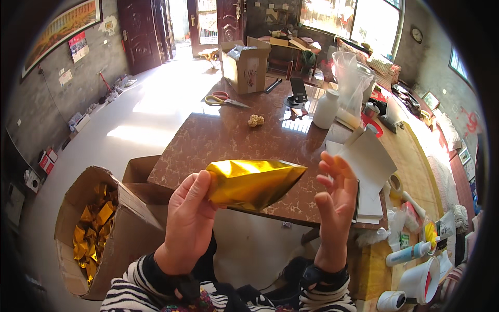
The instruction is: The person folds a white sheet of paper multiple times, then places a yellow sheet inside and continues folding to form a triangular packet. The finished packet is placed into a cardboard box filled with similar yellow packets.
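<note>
A folded gold foil-paper piece [255, 183], long and pointed at its right end, is pinched at its left end between the thumb and fingers of my left hand [191, 214]. It is held above the near edge of a brown marbled table [218, 136]. My right hand [336, 206] is raised just to the right of the gold tip, apart from it, with fingers spread and nothing in them. At the lower left, a cardboard box [128, 222] holds several folded gold foil pieces [93, 230].
On the table are scissors [226, 100], a small beige knotted object [255, 121], a phone stand [298, 93], a white bottle [326, 109], a tall cardboard box [247, 70] and paper sheets [366, 171]. A wooden bench [413, 156] with a blue-and-white tube [408, 253] lies to the right.
</note>
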The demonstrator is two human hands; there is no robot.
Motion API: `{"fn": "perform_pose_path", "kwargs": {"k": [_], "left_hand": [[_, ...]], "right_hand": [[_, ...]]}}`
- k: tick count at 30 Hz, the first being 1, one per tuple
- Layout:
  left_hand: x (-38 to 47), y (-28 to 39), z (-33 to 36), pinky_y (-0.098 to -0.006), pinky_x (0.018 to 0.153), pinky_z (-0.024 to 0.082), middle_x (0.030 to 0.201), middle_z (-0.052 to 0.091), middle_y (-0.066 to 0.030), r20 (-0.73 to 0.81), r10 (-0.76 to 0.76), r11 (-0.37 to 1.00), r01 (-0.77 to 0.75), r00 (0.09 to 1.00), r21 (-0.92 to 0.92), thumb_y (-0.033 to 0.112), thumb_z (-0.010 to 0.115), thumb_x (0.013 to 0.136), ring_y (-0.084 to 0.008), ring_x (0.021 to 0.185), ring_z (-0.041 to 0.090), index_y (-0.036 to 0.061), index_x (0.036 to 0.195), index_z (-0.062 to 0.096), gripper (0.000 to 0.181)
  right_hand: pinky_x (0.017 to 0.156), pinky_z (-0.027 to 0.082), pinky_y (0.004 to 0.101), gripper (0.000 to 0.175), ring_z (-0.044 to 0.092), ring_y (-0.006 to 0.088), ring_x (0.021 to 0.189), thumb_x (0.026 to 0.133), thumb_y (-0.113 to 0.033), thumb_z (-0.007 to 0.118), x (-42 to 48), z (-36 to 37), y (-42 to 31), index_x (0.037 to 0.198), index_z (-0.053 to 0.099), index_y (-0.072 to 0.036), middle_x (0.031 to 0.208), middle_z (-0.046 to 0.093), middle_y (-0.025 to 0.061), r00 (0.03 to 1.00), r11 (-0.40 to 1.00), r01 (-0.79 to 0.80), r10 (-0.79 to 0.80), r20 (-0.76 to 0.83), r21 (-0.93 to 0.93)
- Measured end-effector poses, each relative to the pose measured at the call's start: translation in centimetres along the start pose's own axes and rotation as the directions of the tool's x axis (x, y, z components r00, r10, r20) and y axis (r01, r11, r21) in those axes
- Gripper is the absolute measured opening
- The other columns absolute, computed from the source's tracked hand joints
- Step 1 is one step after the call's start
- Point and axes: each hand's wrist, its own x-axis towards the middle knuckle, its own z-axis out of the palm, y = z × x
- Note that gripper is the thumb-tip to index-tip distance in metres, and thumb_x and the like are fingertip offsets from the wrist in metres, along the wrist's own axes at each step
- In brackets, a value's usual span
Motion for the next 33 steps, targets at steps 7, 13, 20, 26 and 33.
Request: {"fn": "perform_pose_path", "kwargs": {"k": [7,13,20,26,33], "left_hand": [[-0.3,-0.8,-0.3,-0.0287,0.081,0.057,0.111,0.073,-0.0052,0.046,-0.069,0.984,0.06,0.997,0.169,0.026,0.057,0.11,-0.013,0.096,0.07,0.0062,0.118,0.067,0.024],[-0.3,-0.9,0.5,-0.0261,0.074,0.055,0.108,0.073,-0.0043,-0.009,-0.127,0.973,0.126,0.992,0.196,0.027,0.058,0.109,-0.0106,0.091,0.069,0.0059,0.119,0.067,0.025],[-0.1,-1.0,0.6,-0.026,0.073,0.055,0.109,0.072,-0.0041,-0.031,-0.171,0.973,0.173,0.985,0.152,0.029,0.057,0.109,-0.0102,0.091,0.068,0.0062,0.121,0.067,0.027],[0.0,-1.0,-0.1,-0.0274,0.076,0.055,0.111,0.072,-0.0039,-0.019,-0.185,0.976,0.186,0.982,0.11,0.029,0.055,0.11,-0.0113,0.094,0.068,0.0062,0.121,0.067,0.028],[1.4,-1.2,-1.7,-0.0314,0.088,0.056,0.117,0.072,-0.0039,-0.054,-0.077,0.996,0.074,0.996,-0.054,0.03,0.053,0.111,-0.0143,0.105,0.068,0.0074,0.121,0.067,0.028]], "right_hand": [[0.119,0.033,0.0438,0.106,0.049,0.0306,0.142,0.066,-0.026,0.098,-0.6,1.4,-0.8,0.153,0.041,-0.005,0.151,0.053,0.0206,0.952,0.93,0.274,-0.226,0.206,-0.245],[0.113,0.043,0.0398,0.091,0.06,0.0264,0.126,0.069,-0.008,0.094,-0.6,1.5,-0.8,0.147,0.049,-0.004,0.133,0.062,0.0145,0.941,0.888,0.308,-0.233,0.244,-0.341],[0.107,0.049,0.0381,0.086,0.063,0.0252,0.118,0.069,-0.003,0.092,-0.6,2.1,-0.9,0.145,0.052,-0.004,0.126,0.064,0.0128,0.938,0.86,0.316,-0.219,0.269,-0.4],[0.108,0.047,0.0408,0.089,0.061,0.0286,0.123,0.066,-0.007,0.094,-0.9,2.8,-1.2,0.144,0.053,-0.004,0.131,0.065,0.0137,0.922,0.787,0.368,-0.241,0.303,-0.495],[0.108,0.045,0.0363,0.066,0.059,0.0252,0.128,0.086,-0.028,0.086,-0.2,0.3,1.1,0.141,0.057,-0.004,0.135,0.064,0.0109,0.999,0.976,0.031,-0.022,0.043,-0.217]]}}
